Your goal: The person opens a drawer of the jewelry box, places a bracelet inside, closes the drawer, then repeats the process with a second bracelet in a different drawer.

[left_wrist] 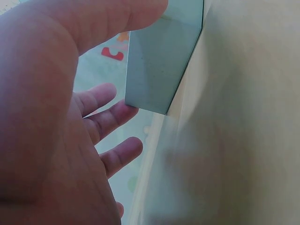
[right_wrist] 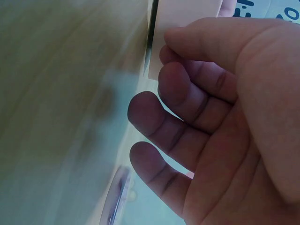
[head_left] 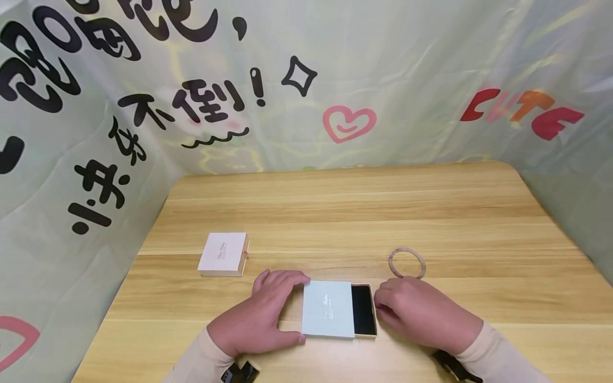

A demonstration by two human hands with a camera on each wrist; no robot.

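A light blue slide-out gift box [head_left: 328, 309] with silver lettering lies in front of me. Its black-lined drawer [head_left: 364, 310] sticks partly out of the right side. My left hand [head_left: 261, 316] holds the sleeve between thumb and fingers at its left corners; the left wrist view shows the thumb on the blue side wall [left_wrist: 161, 65]. At the drawer's outer end is my right hand [head_left: 416, 311], thumb and forefinger pinched together there; whatever small part lies between the fingertips is hidden. A pinkish bangle [head_left: 391, 264] is just beyond the right hand, which overlaps it in the head view.
A pale pink gift box [head_left: 222, 254] with a small pull at its right side stands at the left on the wooden table [head_left: 345, 213]. A printed cloth [head_left: 407, 64] hangs behind the table and along its sides. Black straps or devices show at both wrists.
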